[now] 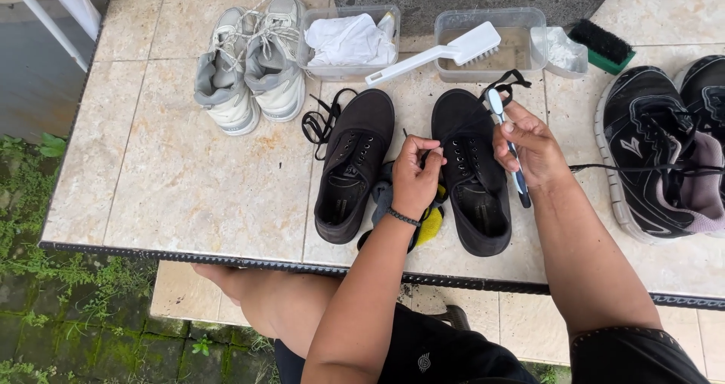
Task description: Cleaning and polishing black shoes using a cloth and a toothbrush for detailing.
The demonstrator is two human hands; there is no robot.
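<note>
Looking down from the head camera, your left hand [415,176] pinches a black lace [427,156] between thumb and fingertips, just beside the near edge of the right black canvas shoe [472,174]. Take that shoe as your landmark on the tiled table [174,172]. Your right hand [532,146] hovers over its far right side, fingers closed around a toothbrush [506,138] with a blue-and-white handle, its head pointing away from you. Left of the landmark shoe sits its twin, the left black canvas shoe [351,165], with loose laces trailing near its toe. Between the two, under your left wrist, lies a yellow and grey cloth [430,225]. Beyond the landmark shoe, a white scrub brush [438,55] rests across a clear tub of water [521,33]; a second tub of white rags [347,40] stands to its left. Farther left stand grey-white sneakers [249,63]; right of the landmark, black running shoes [664,150].
</note>
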